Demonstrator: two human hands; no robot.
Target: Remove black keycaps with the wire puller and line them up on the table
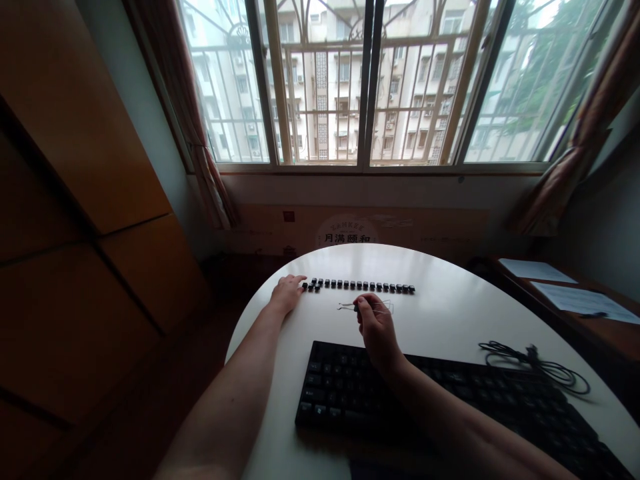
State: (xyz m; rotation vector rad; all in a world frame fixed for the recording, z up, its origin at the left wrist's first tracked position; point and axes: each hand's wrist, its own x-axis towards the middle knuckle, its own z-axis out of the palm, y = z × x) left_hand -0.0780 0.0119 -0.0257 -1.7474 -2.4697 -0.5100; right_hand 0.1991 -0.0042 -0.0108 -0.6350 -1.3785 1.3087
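Observation:
Small black keycaps (347, 285) stand in a long row on the white table (450, 313), with three more in a short row at its left end. My left hand (287, 294) rests there, fingers stretched out and apart, at the leftmost keycap (305, 287); whether it touches that cap is hard to see. In my right hand (375, 320) is a wire keycap puller (346, 307), its thin prongs pointing left and its wire loop showing behind the fingers. Below that hand lies a black keyboard (340, 380), partly covered by my right forearm.
A coiled black cable (537, 367) lies behind the keyboard's right part. The table has a curved far edge. On the right, a brown desk (595, 327) bears paper sheets (585, 300) and a pen (594, 315). A wooden cabinet (120, 300) stands at left, a window ahead.

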